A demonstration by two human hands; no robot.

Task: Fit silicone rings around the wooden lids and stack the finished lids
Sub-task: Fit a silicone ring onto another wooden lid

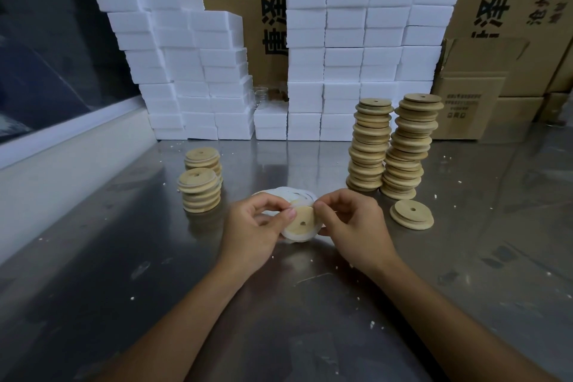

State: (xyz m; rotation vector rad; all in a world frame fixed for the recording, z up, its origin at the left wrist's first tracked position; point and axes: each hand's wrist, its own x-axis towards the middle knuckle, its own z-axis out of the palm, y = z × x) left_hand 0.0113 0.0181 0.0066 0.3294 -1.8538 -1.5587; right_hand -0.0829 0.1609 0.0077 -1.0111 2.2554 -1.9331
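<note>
While both hands pinch it above the desk, the wooden lid carries a white ring; left hand and right hand grip opposite edges. Tall lid stacks stand to the right.

The light was dim and soft, coming from above. The metal table gave dull glare and mirrored the bright white foam blocks, which looked nearly washed out. Wide-angle bending curved the edges. The far left corner was dark and blurred.
</note>
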